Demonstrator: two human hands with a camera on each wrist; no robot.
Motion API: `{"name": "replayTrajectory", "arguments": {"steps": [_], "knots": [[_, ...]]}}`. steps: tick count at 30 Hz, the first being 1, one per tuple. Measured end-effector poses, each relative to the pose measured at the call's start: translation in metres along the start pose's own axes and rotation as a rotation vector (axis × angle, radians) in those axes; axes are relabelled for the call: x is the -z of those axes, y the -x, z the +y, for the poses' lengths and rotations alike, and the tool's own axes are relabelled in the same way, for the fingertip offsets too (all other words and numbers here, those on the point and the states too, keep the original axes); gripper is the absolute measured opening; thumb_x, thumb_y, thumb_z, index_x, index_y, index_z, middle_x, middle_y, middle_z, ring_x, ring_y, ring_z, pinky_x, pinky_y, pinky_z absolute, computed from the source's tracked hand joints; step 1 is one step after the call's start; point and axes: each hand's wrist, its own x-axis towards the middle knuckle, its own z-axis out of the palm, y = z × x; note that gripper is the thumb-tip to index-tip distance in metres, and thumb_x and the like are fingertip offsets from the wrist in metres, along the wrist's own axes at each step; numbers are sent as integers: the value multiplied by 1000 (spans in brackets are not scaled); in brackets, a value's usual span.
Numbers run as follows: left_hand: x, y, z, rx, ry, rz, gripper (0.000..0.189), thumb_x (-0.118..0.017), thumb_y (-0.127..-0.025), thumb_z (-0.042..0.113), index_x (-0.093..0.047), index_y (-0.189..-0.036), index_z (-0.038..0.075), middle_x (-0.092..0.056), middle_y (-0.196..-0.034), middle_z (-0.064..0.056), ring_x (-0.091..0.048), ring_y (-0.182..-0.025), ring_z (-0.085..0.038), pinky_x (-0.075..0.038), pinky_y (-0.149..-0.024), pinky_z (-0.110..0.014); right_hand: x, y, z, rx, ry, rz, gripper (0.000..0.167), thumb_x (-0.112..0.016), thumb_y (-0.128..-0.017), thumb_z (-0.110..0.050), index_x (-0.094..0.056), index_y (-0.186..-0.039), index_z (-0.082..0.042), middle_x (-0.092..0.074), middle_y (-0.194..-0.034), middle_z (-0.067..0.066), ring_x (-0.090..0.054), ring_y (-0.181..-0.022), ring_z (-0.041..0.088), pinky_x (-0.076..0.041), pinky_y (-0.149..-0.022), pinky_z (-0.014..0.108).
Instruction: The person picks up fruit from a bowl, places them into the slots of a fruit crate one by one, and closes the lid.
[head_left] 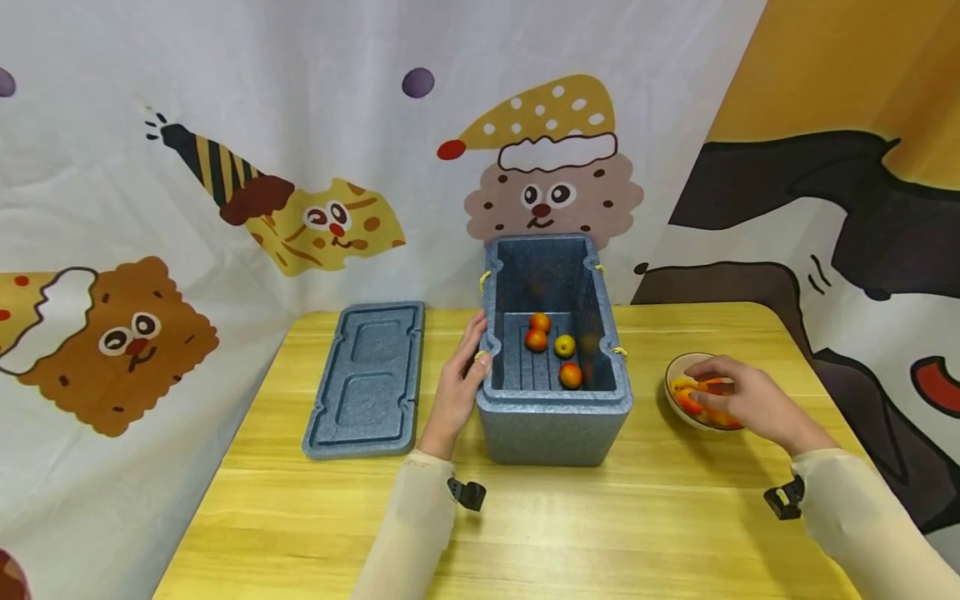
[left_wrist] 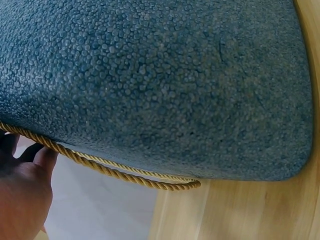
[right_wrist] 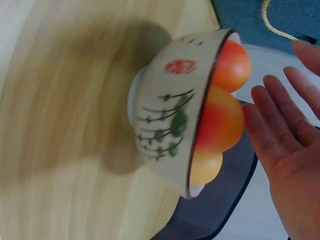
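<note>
A blue-grey speckled foam box (head_left: 555, 433) with yellow rope handles (left_wrist: 120, 175) stands lidless on the table. Inside it lie several round fruits, red-orange ones (head_left: 571, 375) and a yellow one (head_left: 565, 346). My left hand (head_left: 455, 387) rests against the box's left side, fingers along the outer wall and thumb by the rim; the left wrist view catches it beside the rope. Over at the right, my right hand (head_left: 742, 400) hovers above a painted bowl (right_wrist: 165, 110) heaped with red-orange and yellow fruits (right_wrist: 220, 120). Its fingers are extended, fingertips right by the fruit.
The box's flat lid (head_left: 367, 379) lies on the wooden table (head_left: 525, 533), left of the box. Behind the table hangs a cloth (head_left: 337, 100) printed with cartoon figures. The bowl stands near the table's right edge.
</note>
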Motion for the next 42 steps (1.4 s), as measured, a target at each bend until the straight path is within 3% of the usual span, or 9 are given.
{"name": "replayTrajectory", "arguments": {"steps": [3, 12, 20, 29, 42], "knots": [[0, 0, 0, 7, 2, -4, 49, -44, -98, -1, -33, -145, -15, -24, -155, -27, -17, -146, -35, -20, -114, -45, -4, 1, 1, 38, 14, 1, 37, -73, -90, -19, -63, -120, 0, -60, -121, 19, -58, -109, 39, -50, -88, 49], [0, -1, 6, 3, 6, -6, 50, -42, -95, -6, -32, -143, -18, -22, -154, -31, -16, -144, -40, -20, -114, -46, -7, 4, 5, 55, 87, 1, 41, -78, -85, -19, -64, -119, 0, -61, -118, 15, -57, -107, 34, -49, -86, 34], [0, -1, 5, 4, -4, 0, 50, -42, -95, -6, -32, -143, -18, -23, -154, -31, -17, -144, -41, -21, -114, -44, -16, -3, 11, 144, 141, 38, 30, -78, -80, -2, -68, -109, 0, -63, -111, 14, -57, -96, 29, -46, -80, 28], [0, -1, 4, 2, 4, 3, 50, -43, -95, -5, -33, -143, -17, -24, -154, -30, -17, -144, -40, -21, -114, -43, -21, -7, 13, 98, 205, 21, 33, -76, -78, 2, -69, -110, 0, -62, -114, 18, -58, -99, 33, -46, -82, 44], [0, -1, 4, 8, -1, 6, 50, -43, -95, -4, -33, -143, -18, -24, -154, -29, -18, -145, -39, -20, -114, -41, -23, -9, 15, 84, 207, 26, 32, -76, -79, 1, -69, -110, 0, -64, -111, 15, -59, -96, 31, -49, -81, 47]]}}
